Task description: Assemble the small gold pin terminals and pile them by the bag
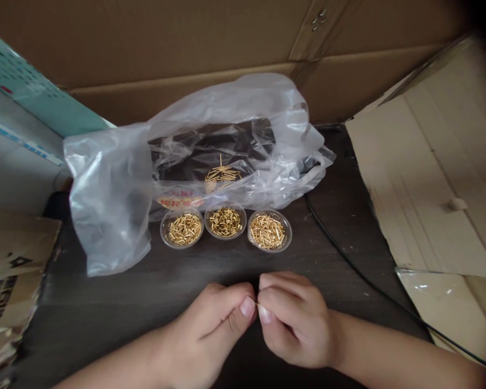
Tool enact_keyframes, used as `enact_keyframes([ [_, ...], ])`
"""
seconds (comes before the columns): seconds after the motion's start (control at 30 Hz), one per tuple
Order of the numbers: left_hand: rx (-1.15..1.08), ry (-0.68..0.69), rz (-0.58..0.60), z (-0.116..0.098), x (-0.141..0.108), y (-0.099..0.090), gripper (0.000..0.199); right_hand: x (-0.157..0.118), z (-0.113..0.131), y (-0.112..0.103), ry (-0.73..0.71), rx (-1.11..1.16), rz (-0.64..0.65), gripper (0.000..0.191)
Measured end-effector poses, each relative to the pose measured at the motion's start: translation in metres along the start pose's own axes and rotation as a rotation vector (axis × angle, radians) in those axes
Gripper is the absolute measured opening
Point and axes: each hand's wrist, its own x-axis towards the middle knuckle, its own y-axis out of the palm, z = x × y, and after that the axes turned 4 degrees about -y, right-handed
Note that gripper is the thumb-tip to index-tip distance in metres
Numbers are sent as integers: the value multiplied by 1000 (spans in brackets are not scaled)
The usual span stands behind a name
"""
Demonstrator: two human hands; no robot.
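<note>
1. The left hand (pixel 206 335), bare and palm-down at the near centre, has its fingers curled and pressed together. Its fingertips (pixel 247 307) meet those of the right hand.
2. The right hand (pixel 295 319), also bare, has its fingers curled close and pinches a thin gold metal pin (pixel 258 306) with the left hand. The pin is mostly hidden between the fingertips.
3. Just beyond the hands, three round clear plastic cups (pixel 225 220) stand in a row, each holding many short gold metal pins (pixel 269 230).
4. Farther away, a small loose heap of gold pins (pixel 222 175) lies on a crumpled clear plastic bag (pixel 109 200), which has a red-and-yellow printed label (pixel 180 200).
5. All of this rests on a dark wood-grain tabletop (pixel 105 292), with a thin black cable (pixel 360 270) running along its right side.
6. A brown corrugated cardboard wall (pixel 166 43) rises at the far edge, a tan cardboard sheet (pixel 425 178) leans at the right, and a printed cardboard piece (pixel 12 275) sits at the near left.
</note>
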Motion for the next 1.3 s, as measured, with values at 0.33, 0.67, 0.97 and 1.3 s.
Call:
enact_keyframes([
  [0.33, -106, -44, 73, 7, -1, -6, 50, 0, -3, 3, -15, -5, 5, 21],
  [0.67, -117, -60, 67, 10, 1, -7, 54, 0, -6, 5, -50, -21, 20, 23],
  [0.97, -93, -48, 49, 9, 1, -9, 56, -2, -7, 7, -96, -56, 22, 23],
  [1.3, -164, -86, 36, 10, -1, -7, 56, -3, -10, 11, -106, -56, 25, 23],
])
